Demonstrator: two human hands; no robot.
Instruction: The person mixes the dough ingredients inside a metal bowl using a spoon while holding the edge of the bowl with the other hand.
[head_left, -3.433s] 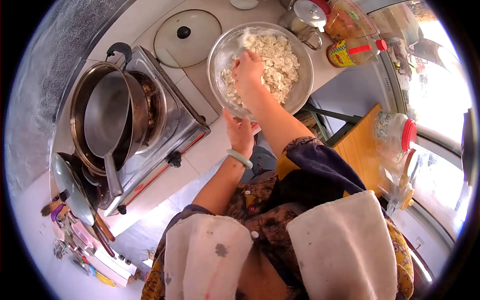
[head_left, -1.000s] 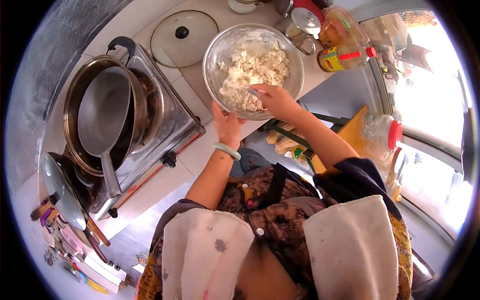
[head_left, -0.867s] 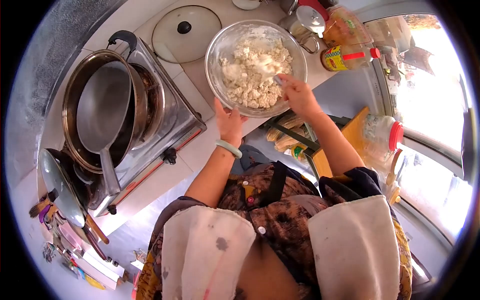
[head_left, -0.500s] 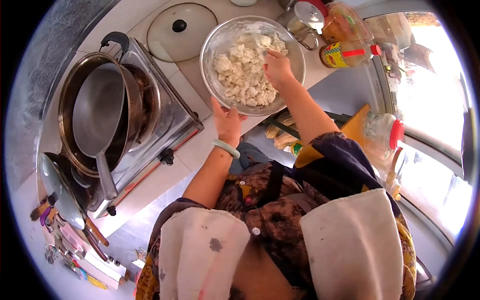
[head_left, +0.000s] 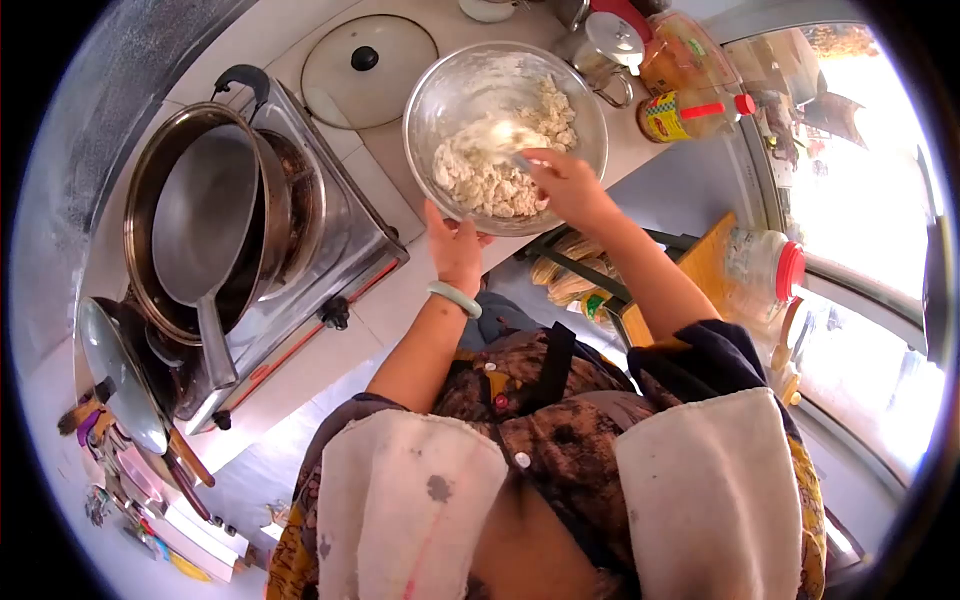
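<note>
A wide metal mixing bowl (head_left: 424, 112) stands on the counter, holding pale, crumbly dough (head_left: 480, 178) with loose flour on the wall. My left hand (head_left: 456, 250), with a pale green bangle on the wrist, grips the near-left rim; its thumb lies against the side and the other fingers are partly hidden. Over the bowl's right half, my right hand (head_left: 570, 188) is closed round the handle of a spoon-like utensil (head_left: 521, 161). The utensil's far end is smeared by motion in the dough, so its exact shape does not show.
On the left, a gas stove (head_left: 345, 225) carries a large pot (head_left: 133, 235) with a long-handled pan (head_left: 200, 215) in it. Behind the bowl lies a glass lid (head_left: 330, 85). A metal pitcher (head_left: 600, 50) and a yellow-labelled bottle (head_left: 690, 115) stand at right.
My right hand has moved down and slightly right with the utensil, and the dough has been pushed toward the near side. My left hand keeps its place on the rim.
</note>
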